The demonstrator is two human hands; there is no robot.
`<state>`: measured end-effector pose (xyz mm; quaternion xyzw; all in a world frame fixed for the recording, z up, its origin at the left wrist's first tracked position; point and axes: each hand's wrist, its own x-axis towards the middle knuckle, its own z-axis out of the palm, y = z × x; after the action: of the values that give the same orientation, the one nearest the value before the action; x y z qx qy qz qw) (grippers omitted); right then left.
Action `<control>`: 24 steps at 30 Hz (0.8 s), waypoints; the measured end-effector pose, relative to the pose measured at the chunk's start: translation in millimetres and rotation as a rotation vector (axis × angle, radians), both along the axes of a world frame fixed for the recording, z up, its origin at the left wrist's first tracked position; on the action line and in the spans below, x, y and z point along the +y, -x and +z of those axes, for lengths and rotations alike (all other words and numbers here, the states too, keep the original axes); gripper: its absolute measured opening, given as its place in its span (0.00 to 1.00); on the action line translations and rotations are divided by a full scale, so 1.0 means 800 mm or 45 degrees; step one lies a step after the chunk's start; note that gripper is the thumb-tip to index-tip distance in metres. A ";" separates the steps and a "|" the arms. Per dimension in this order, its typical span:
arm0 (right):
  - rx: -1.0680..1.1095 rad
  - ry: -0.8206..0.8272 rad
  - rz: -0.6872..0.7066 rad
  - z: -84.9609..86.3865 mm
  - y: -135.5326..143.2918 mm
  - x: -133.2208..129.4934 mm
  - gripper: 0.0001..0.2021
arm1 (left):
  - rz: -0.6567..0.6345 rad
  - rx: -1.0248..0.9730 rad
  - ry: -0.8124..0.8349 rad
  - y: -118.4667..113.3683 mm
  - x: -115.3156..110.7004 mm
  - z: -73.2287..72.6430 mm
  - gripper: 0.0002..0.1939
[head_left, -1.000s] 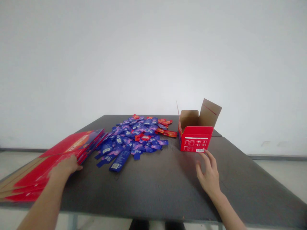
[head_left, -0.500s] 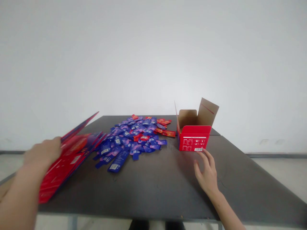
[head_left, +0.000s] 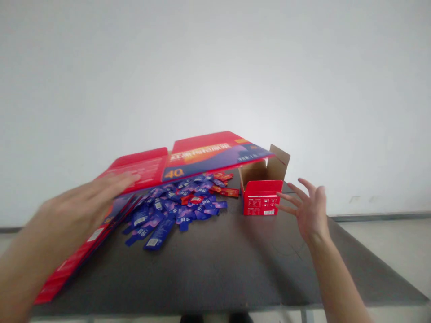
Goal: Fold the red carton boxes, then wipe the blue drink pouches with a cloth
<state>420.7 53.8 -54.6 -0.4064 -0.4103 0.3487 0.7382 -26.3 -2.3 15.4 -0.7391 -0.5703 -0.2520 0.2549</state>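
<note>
My left hand [head_left: 90, 197] grips the near left edge of a flat, unfolded red and blue carton [head_left: 202, 159], which it holds up over the sachets; its thumb is hidden under the card. Below that hand lies a stack of similar flat cartons [head_left: 76, 264]. My right hand [head_left: 311, 213] is raised with its fingers spread and nothing in it, just right of a red box [head_left: 261, 197]. That box stands upright on the table with its top flaps open and brown card showing inside.
A heap of blue and purple sachets [head_left: 161, 229], with some red ones [head_left: 229, 192] at its right, covers the left middle of the dark table [head_left: 215, 269]. Behind the table rises a white wall [head_left: 215, 67].
My left hand has lifted a flat carton off the stack and swung it rightwards over the heap. My right hand has risen from the table by the box, its fingers spreading.
</note>
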 end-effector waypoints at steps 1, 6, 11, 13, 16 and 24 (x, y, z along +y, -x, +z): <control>0.032 0.031 0.068 0.017 -0.006 -0.002 0.32 | -0.148 0.132 -0.021 -0.019 -0.003 -0.004 0.23; 0.011 0.204 0.224 0.043 -0.032 -0.016 0.37 | -0.417 0.302 0.158 -0.060 -0.002 -0.044 0.21; -0.092 0.330 0.393 0.017 -0.039 -0.041 0.31 | -0.608 0.234 0.126 -0.069 -0.003 -0.097 0.19; -0.145 0.300 0.393 0.010 -0.039 -0.052 0.31 | -0.696 0.211 0.177 -0.079 0.000 -0.114 0.20; -0.127 0.174 0.230 0.004 -0.041 -0.065 0.31 | -0.694 0.006 0.348 -0.097 0.007 -0.127 0.21; -0.311 -0.033 -0.093 -0.026 -0.059 -0.097 0.24 | -0.801 -1.562 0.389 -0.095 0.024 -0.135 0.36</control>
<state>467.8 -23.6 -75.2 -0.4509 -0.4865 0.2642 0.7002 49.6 16.9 -92.8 -0.6210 -0.3994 -0.6020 -0.3040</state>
